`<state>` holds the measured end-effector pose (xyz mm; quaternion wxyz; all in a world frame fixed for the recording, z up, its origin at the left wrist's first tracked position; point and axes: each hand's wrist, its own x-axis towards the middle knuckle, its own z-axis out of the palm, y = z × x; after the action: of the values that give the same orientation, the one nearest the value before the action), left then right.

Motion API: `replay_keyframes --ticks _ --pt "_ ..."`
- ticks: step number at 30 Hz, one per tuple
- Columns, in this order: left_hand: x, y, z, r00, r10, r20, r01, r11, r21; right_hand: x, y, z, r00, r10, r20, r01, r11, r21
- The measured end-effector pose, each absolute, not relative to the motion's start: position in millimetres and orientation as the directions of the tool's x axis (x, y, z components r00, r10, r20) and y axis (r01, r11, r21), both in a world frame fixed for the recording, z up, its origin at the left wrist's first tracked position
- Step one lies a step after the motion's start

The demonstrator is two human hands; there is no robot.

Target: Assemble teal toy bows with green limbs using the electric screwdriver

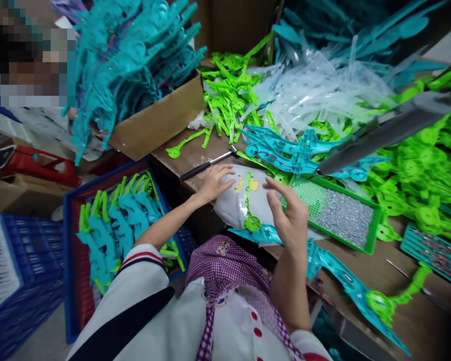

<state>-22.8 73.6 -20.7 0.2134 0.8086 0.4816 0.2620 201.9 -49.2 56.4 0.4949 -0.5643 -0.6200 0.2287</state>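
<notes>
My left hand (217, 183) rests at the left side of a rounded grey pad (227, 213) with yellow patches, its fingers stretched out. On the pad lies a thin lime-green plastic arm (252, 222) with a round end and a clear strip along it. Right of the pad, my right hand (291, 213) is raised with thumb and fingers apart, holding nothing I can see. A hammer (206, 165) with a black handle lies just beyond my left hand. Behind the right hand, a green tray (374, 228) holds many small silvery metal pieces.
Teal plastic parts (130, 65) fill a cardboard box (161, 118) at the back left. A blue crate (69, 281) holds green and teal assemblies. Clear strips (319, 87) and lime-green parts (428, 185) are heaped behind and right. A dark grey bar (383, 133) juts in from the right.
</notes>
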Motion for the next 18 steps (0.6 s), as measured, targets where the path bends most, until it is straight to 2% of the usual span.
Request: replay_keyframes --ticks 2,4,6,7,9,11,15,18 --pt "-62.1 83.8 -16.2 0.216 0.937 0.276 0.731 -0.342 0.590 214.3 -66.2 38.8 0.168 0.959 0.228 0.467 0.126 -0.875" --pt "-105.6 101.8 -16.0 -0.035 0.961 0.275 0.819 -0.130 0.559 220.9 -80.5 23.3 0.260 0.956 0.139 0.463 0.003 -0.886" --pt "-142.9 122.9 -20.5 -0.249 0.939 0.238 0.850 0.093 0.519 216.5 -85.6 16.4 0.246 0.959 0.139 0.459 0.011 -0.889" --pt "-156.8 132.6 -23.9 -0.297 0.930 0.216 0.851 0.155 0.502 211.1 -84.7 15.3 0.173 0.971 0.162 0.459 0.066 -0.886" --pt "-174.3 146.4 -30.6 -0.310 0.936 0.169 0.858 0.199 0.474 199.7 -80.2 13.8 -0.019 0.977 0.212 0.468 0.196 -0.861" --pt "-179.8 151.3 -34.5 -0.256 0.959 0.123 0.871 0.174 0.459 194.4 -78.8 10.1 -0.118 0.969 0.215 0.496 0.246 -0.833" --pt "-164.0 152.8 -30.8 -0.127 0.983 0.132 0.908 0.062 0.414 197.9 -92.5 6.2 0.009 0.987 0.158 0.545 0.127 -0.828" --pt "-128.4 174.4 -23.9 -0.029 0.976 0.216 0.907 -0.066 0.417 188.4 -94.1 15.5 -0.048 0.981 0.186 0.526 0.184 -0.830"
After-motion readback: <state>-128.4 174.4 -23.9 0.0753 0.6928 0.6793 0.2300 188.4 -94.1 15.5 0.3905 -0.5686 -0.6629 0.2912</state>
